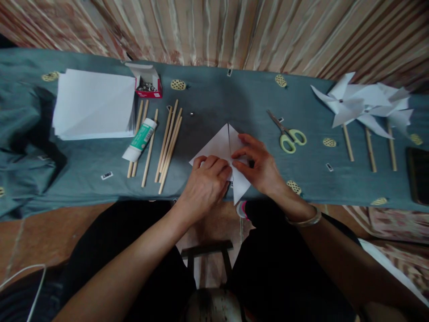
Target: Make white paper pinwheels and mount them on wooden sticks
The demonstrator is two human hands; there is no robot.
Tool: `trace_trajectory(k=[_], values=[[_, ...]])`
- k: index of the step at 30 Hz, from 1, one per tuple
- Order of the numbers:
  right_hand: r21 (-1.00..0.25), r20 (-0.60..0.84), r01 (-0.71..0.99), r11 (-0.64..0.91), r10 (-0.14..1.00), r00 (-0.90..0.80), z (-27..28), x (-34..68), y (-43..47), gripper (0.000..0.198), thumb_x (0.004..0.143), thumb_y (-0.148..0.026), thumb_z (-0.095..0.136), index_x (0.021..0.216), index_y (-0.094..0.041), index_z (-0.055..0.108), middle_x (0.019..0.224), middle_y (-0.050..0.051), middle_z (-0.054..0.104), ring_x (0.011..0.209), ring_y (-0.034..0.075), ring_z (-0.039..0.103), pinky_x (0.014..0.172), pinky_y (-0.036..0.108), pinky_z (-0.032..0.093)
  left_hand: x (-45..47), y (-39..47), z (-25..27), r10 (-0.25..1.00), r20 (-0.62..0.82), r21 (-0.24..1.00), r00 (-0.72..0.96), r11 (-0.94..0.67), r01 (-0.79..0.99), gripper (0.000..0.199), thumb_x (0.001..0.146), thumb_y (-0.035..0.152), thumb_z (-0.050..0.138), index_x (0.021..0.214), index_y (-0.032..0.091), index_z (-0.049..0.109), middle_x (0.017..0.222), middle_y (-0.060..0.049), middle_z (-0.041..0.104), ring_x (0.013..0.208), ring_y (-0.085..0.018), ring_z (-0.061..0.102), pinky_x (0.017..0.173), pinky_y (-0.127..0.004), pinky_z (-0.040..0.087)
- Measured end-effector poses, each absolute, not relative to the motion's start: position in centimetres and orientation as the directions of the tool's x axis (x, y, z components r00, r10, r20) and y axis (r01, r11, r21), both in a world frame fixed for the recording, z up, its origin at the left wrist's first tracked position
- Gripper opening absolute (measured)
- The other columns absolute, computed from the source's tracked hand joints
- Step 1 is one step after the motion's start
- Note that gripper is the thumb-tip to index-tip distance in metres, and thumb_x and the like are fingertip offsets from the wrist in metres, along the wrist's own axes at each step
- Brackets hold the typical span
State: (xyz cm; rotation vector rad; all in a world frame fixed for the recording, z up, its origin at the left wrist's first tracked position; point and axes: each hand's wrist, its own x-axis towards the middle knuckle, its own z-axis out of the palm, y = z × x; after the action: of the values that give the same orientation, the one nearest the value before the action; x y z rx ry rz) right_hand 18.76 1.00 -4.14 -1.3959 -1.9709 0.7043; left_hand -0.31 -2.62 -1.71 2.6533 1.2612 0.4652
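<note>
Across a grey-green, cloth-covered table (pixel 254 103), seen from above, a white square of paper (pixel 217 144) lies by the near edge, around the middle, one corner pointing away and a slit running in from that corner. The left hand (pixel 205 183) rests on its left part, back upward, fingers curled; whether it pinches the sheet cannot be told. The right hand (pixel 258 163) has thumb and fingers slightly parted, tips at the paper near its centre; whether they grasp it is also unclear. A bangle (pixel 308 219) circles the right wrist. To the paper's left, wooden sticks (pixel 172 148) lie in loose groups, with a glue stick (pixel 142 139) resting across some of them. Beyond are an opened red-and-white box (pixel 149 94) of small metal pieces (pixel 145 85) and a stack of white sheets (pixel 95 105). Right of the paper lie scissors (pixel 284 129) with green handles, then overlapping paper pinwheels (pixel 342 100) on three wooden rods (pixel 369 150)
</note>
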Motion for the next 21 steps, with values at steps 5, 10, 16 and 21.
trace_trajectory(k=[5, 10, 16, 21], values=[[-0.746, 0.166, 0.607, 0.274, 0.959, -0.229, -4.3, 18.72, 1.19, 0.015, 0.076, -0.015, 0.069, 0.083, -0.027, 0.065, 0.143, 0.004, 0.054, 0.132, 0.028, 0.052, 0.113, 0.052, 0.042, -0.34, -2.62, -1.79, 0.777, 0.208, 0.281, 0.594, -0.629, 0.724, 0.02, 0.094, 0.019, 0.054, 0.108, 0.016, 0.067, 0.109, -0.01, 0.07, 0.103, -0.028, 0.059, 0.088, -0.044, 0.041], [-0.735, 0.146, 0.622, 0.271, 0.959, -0.244, -3.98, 18.67, 1.27, 0.014, 0.077, -0.015, 0.069, 0.079, -0.026, 0.063, 0.143, 0.005, 0.054, 0.133, 0.028, 0.051, 0.114, 0.052, 0.042, -0.34, -2.6, -1.81, 0.777, 0.206, 0.288, 0.594, -0.629, 0.722, 0.019, 0.093, 0.019, 0.055, 0.108, 0.016, 0.067, 0.109, -0.01, 0.07, 0.103, -0.028, 0.058, 0.089, -0.044, 0.04], [-0.701, 0.145, 0.648, 0.297, 0.949, -0.278, -3.82, 18.82, 1.56, 0.013, 0.075, -0.015, 0.071, 0.081, -0.025, 0.065, 0.14, 0.007, 0.056, 0.132, 0.03, 0.052, 0.113, 0.052, 0.042, -0.36, -2.68, -1.78, 0.786, 0.187, 0.29, 0.589, -0.617, 0.731, 0.021, 0.093, 0.019, 0.053, 0.11, 0.016, 0.066, 0.111, -0.01, 0.07, 0.103, -0.029, 0.058, 0.09, -0.045, 0.041], [-0.682, 0.169, 0.657, 0.32, 0.944, -0.285, -3.89, 18.76, 1.57, 0.013, 0.075, -0.013, 0.071, 0.081, -0.024, 0.065, 0.14, 0.011, 0.056, 0.13, 0.031, 0.054, 0.112, 0.052, 0.042, -0.39, -2.66, -1.81, 0.796, 0.177, 0.311, 0.578, -0.603, 0.735, 0.022, 0.093, 0.019, 0.053, 0.111, 0.017, 0.064, 0.111, -0.01, 0.069, 0.104, -0.028, 0.058, 0.09, -0.045, 0.041]])
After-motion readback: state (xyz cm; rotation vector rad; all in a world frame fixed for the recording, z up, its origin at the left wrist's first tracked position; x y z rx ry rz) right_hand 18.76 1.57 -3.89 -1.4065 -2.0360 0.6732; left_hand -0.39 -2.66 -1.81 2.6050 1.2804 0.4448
